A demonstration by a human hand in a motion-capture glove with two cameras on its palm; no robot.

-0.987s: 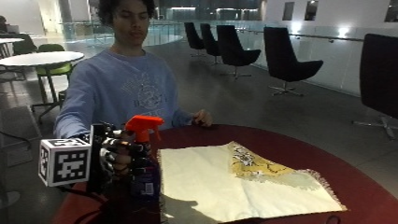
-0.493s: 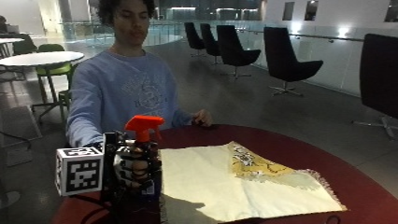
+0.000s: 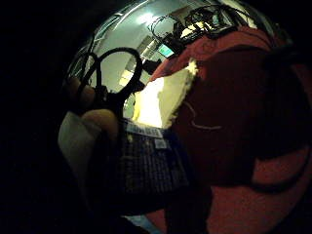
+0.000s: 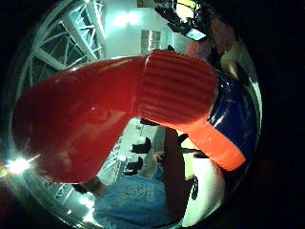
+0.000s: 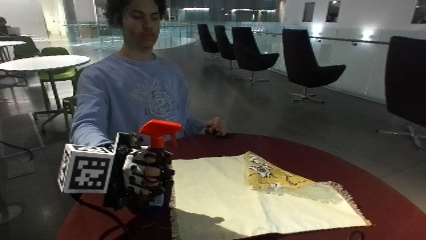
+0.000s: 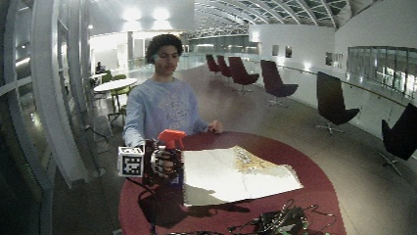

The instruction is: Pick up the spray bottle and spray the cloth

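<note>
A round dark red table (image 5: 373, 175) carries a pale yellow cloth (image 5: 253, 197) spread flat across its middle, with a patterned yellow patch and a frayed, fringed edge on the side away from the hand; the cloth's near edge lies close to the table's rim, and bare red tabletop shows beyond the fringe and along the far rim. The gloved right hand (image 5: 148, 172) is at the table's edge beside the cloth, its fingers curled round the body of a bottle (image 5: 158, 165) and holding it upright, with the bottle's base hidden in shadow, so I cannot tell whether it is touching the table or just above it. The bottle sits just beside the cloth's side edge, and its orange-red spray head (image 5: 160, 131) stands clear above the fingers with the nozzle pointing over the cloth. The bottle has a dark blue body with a printed label, a ribbed red collar under the head and a bright orange trigger, all of which fill the thumb side palm view. The little finger side palm view shows the label close to the palm and the cloth's lit edge lying on the red table beyond it. The bare left hand (image 5: 216, 126) rests at the table's far rim, well apart from the cloth and the bottle. In the wide view a tangle of cables (image 6: 273, 220) lies on the table near its front rim, past the cloth's near edge.
</note>
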